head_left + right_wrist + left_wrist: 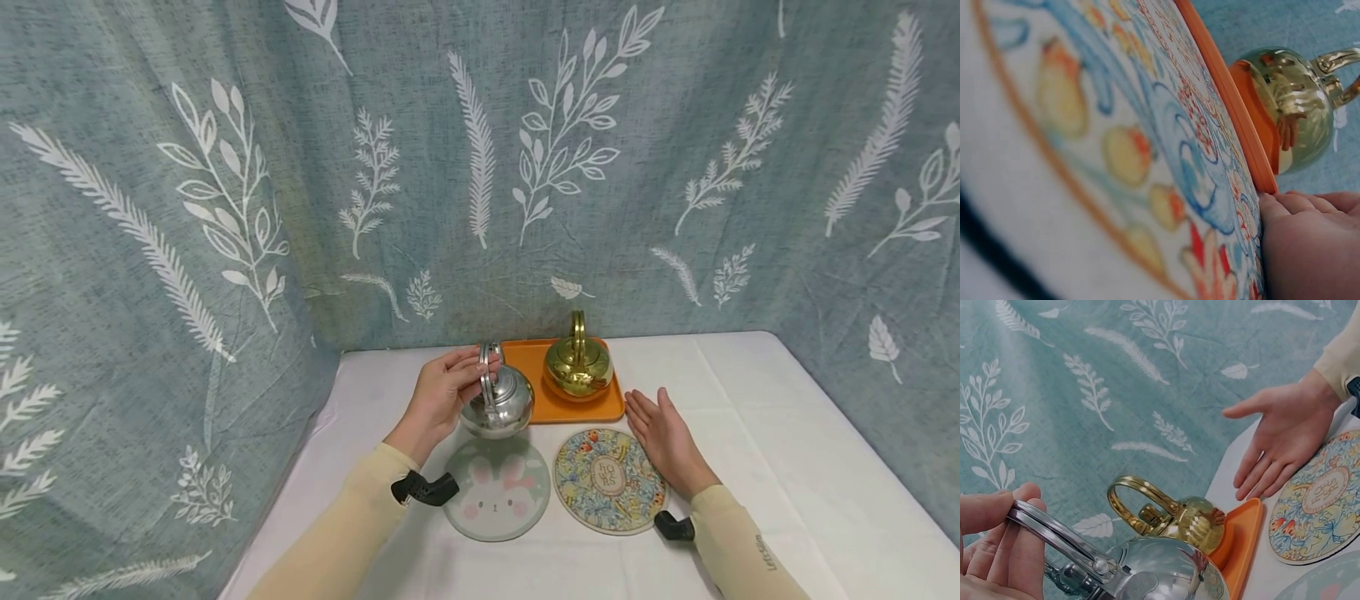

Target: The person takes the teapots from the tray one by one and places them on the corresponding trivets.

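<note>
My left hand [447, 387] grips the arched handle of a silver kettle [509, 410], its fingers wrapped round the metal in the left wrist view. In the head view the kettle overlaps the left end of an orange tray [536, 407] and the far edge of a round bunny mat [491, 517]. A gold kettle [576, 375] stands upright on the tray's right part. My right hand [667, 442] holds nothing; its fingers are straight, with the fingertips close to the tray's right front corner. Under that hand's side lies a round patterned mat [600, 500].
A white cloth [757, 467] covers the table. Behind and at both sides hangs a blue-green curtain [420, 208] with white leaf prints. The two round mats lie side by side in front of the tray.
</note>
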Demonstrator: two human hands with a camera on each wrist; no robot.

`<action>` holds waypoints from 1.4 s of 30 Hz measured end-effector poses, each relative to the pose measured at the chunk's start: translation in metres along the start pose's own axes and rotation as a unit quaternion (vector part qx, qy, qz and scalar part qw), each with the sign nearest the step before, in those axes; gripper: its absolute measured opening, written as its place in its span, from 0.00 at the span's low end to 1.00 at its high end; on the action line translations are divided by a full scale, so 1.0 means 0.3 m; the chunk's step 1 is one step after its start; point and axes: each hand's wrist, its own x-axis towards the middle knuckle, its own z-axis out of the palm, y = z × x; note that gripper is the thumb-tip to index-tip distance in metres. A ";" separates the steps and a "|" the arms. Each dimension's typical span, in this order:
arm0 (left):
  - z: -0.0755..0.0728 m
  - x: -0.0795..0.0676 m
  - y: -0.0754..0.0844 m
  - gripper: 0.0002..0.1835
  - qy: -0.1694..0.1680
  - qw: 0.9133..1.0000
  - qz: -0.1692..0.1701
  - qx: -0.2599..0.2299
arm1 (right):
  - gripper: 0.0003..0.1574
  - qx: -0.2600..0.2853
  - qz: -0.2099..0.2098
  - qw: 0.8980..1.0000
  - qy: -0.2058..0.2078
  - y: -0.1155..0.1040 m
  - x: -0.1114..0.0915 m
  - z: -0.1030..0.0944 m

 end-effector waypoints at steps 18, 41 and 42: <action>-0.008 -0.037 -0.018 0.25 -0.002 1.000 0.004 -0.001 | 0.63 0.002 0.001 1.000 0.007 -0.002 0.001 -0.002; 0.011 -0.074 -0.030 0.23 -0.013 1.000 0.017 -0.007 | 0.63 -0.018 -0.007 1.000 -0.007 0.004 0.004 -0.011; 0.013 -0.076 -0.030 0.23 -0.013 1.000 0.018 -0.006 | 0.63 -0.018 -0.007 1.000 -0.007 0.004 0.005 -0.012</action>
